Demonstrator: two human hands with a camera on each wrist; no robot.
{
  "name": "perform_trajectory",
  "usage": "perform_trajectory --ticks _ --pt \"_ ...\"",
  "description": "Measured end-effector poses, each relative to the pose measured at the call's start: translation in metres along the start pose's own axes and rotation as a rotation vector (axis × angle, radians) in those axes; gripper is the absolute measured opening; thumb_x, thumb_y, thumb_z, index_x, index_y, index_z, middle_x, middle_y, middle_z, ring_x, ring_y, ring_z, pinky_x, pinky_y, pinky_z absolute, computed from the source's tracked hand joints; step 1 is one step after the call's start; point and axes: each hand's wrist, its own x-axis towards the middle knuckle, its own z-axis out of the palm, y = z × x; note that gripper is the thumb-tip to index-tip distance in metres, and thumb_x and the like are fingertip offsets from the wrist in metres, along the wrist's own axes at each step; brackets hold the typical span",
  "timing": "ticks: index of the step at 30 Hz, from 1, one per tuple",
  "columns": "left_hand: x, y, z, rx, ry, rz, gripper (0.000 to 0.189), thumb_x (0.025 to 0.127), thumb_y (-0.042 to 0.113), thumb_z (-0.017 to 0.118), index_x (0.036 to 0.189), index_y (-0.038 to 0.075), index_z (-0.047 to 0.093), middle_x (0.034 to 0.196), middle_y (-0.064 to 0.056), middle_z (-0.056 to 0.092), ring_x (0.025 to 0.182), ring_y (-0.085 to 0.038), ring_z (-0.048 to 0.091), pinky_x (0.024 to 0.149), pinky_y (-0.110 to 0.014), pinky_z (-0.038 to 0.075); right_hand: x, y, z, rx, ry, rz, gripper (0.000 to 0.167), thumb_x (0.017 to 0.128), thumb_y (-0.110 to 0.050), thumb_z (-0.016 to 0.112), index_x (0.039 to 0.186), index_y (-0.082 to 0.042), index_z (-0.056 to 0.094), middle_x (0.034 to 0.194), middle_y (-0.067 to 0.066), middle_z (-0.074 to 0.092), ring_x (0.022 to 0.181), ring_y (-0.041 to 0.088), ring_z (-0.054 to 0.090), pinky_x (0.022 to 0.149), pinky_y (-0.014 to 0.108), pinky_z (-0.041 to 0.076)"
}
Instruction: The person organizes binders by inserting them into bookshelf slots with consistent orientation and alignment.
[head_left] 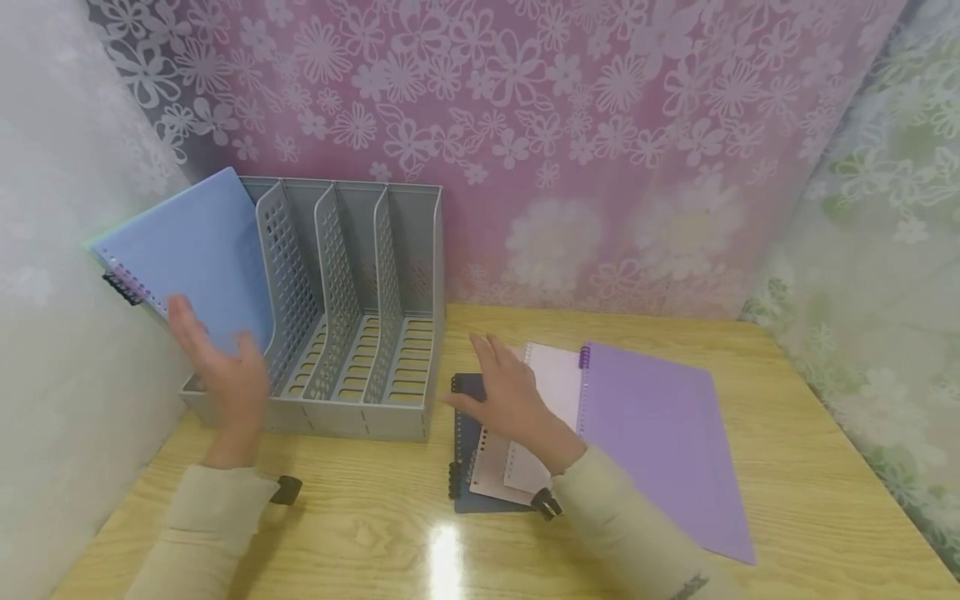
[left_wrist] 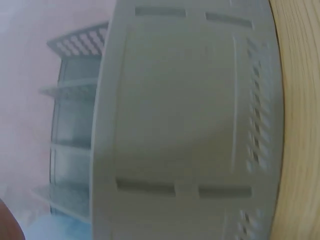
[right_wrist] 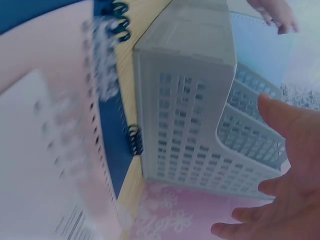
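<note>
leaning in the leftmost slot of a gray file rack (head_left: 337, 421), the blue spiral notebook (head_left: 198, 242) is by the left hand (head_left: 228, 379) (fingers straight, contact unclear); the right hand (head_left: 513, 404) is spread above a navy notebook (head_left: 468, 442).

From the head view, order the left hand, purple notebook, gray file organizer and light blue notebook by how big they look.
1. Gray file organizer
2. Purple notebook and light blue notebook: partly covered, too alike to rank
3. Left hand

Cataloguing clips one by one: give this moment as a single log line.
left grip: at blue notebook, contact unclear | right grip: empty, above stacked notebooks | blue notebook: tilted, leftmost slot of gray rack
</note>
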Motion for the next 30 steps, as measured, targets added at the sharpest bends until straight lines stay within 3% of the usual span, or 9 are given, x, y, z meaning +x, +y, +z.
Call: perform_trajectory --ticks 8,12,17,21,25,27,30 --pt "-0.021 0.029 0.032 -0.138 -0.064 0.226 0.073 0.082 -0.011 0.050 0.149 -0.010 0.018 0.158 -0.022 0.015 0.146 -0.026 0.018 0.118 -0.032 0.021 -0.011 0.022 -0.012 -0.015 -0.069 0.141 0.108 0.082 -0.060 0.067 0.157 -0.019 0.001 0.160 0.019 0.007 0.145 0.039 0.014 0.107 0.072 0.016" --pt "-0.036 0.036 0.050 -0.215 -0.119 0.366 0.069 0.083 -0.011 0.052 0.145 -0.012 0.023 0.155 -0.023 0.021 0.143 -0.030 0.023 0.116 -0.039 0.026 -0.017 0.038 -0.022 -0.052 -0.086 0.185 0.107 0.083 -0.058 0.067 0.157 -0.015 0.001 0.159 0.023 0.007 0.143 0.044 0.017 0.103 0.076 0.020" --pt "-0.063 0.047 0.070 -0.281 -0.234 0.473 0.066 0.084 -0.010 0.052 0.143 -0.013 0.025 0.153 -0.026 0.026 0.141 -0.032 0.029 0.115 -0.046 0.029 -0.018 0.061 -0.037 -0.114 -0.124 0.223 0.107 0.085 -0.058 0.064 0.156 -0.009 0.001 0.157 0.028 0.009 0.138 0.051 0.024 0.094 0.076 0.033" --pt "-0.089 0.060 0.083 -0.293 -0.384 0.460 0.070 0.084 -0.009 0.053 0.147 -0.007 0.025 0.153 -0.025 0.024 0.140 -0.037 0.029 0.110 -0.052 0.035 -0.021 0.079 -0.046 -0.109 -0.137 0.268 0.110 0.085 -0.062 0.062 0.155 -0.006 -0.002 0.156 0.031 0.008 0.137 0.054 0.022 0.093 0.074 0.034" --pt "-0.104 0.072 0.092 -0.290 -0.519 0.367 0.073 0.084 -0.008 0.056 0.150 0.001 0.025 0.156 -0.020 0.021 0.140 -0.035 0.028 0.101 -0.054 0.044 -0.026 0.094 -0.057 -0.060 -0.129 0.294 0.112 0.085 -0.060 0.062 0.154 0.000 -0.002 0.154 0.033 0.011 0.136 0.056 0.022 0.101 0.070 0.031" --pt "-0.108 0.080 0.096 -0.301 -0.580 0.272 0.075 0.084 -0.007 0.057 0.151 0.005 0.026 0.155 -0.015 0.024 0.138 -0.032 0.032 0.098 -0.051 0.047 -0.029 0.101 -0.067 -0.042 -0.126 0.310 0.112 0.086 -0.061 0.062 0.153 0.002 -0.003 0.153 0.035 0.011 0.135 0.056 0.021 0.104 0.069 0.029" --pt "-0.113 0.091 0.102 -0.332 -0.723 0.084 0.078 0.088 -0.002 0.057 0.154 0.013 0.021 0.155 -0.012 0.027 0.136 -0.030 0.036 0.102 -0.049 0.045 -0.033 0.114 -0.080 -0.039 -0.124 0.336 0.113 0.086 -0.061 0.061 0.152 0.005 -0.003 0.152 0.038 0.009 0.134 0.059 0.020 0.106 0.068 0.026"
